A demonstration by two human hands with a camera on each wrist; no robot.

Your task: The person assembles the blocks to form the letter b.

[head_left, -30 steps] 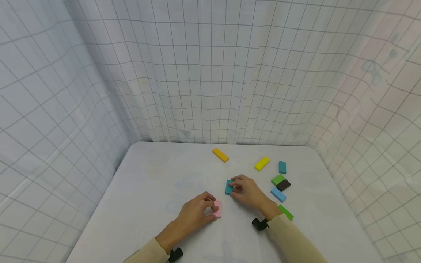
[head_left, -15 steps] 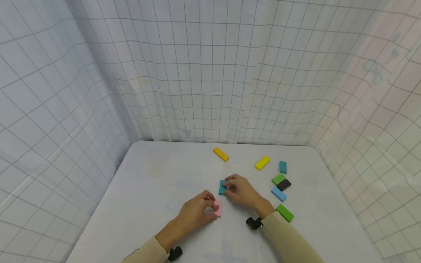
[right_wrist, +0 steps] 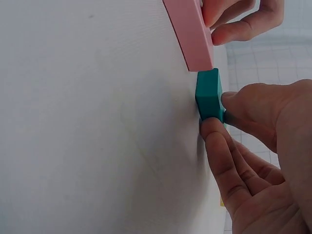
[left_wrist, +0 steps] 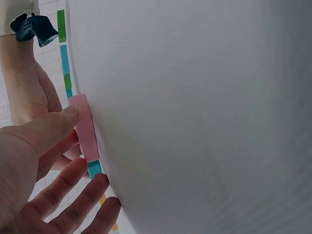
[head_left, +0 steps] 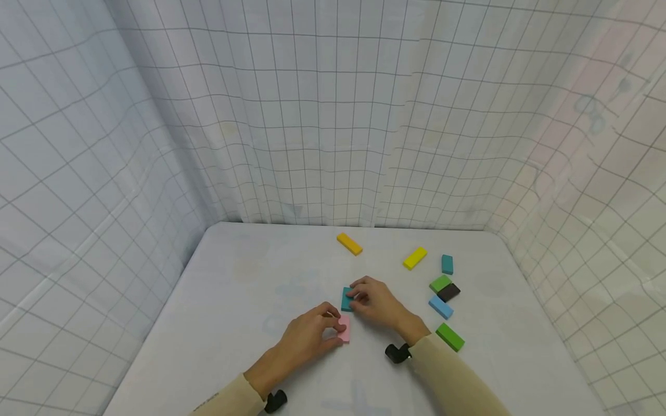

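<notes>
My left hand [head_left: 307,336] pinches a pink rectangular block [left_wrist: 85,129] between thumb and fingers at the middle of the table. Just beyond its far end is a teal block [right_wrist: 208,90], gripped by the thumb and fingers of my right hand [head_left: 381,304]. In the right wrist view the two blocks sit almost end to end; whether they touch I cannot tell. Fingers cover part of each block.
On the white table [head_left: 250,277] lie an orange block [head_left: 349,244] and a yellow block [head_left: 415,258] farther back. To the right are another teal block [head_left: 447,264], a green block [head_left: 440,283], a dark brown block [head_left: 448,292], a blue block [head_left: 441,307] and a second green block [head_left: 450,337].
My right hand has slid the teal block leftward and slightly nearer, up to the far end of the pink block. My left hand has stayed in place on the pink block.
</notes>
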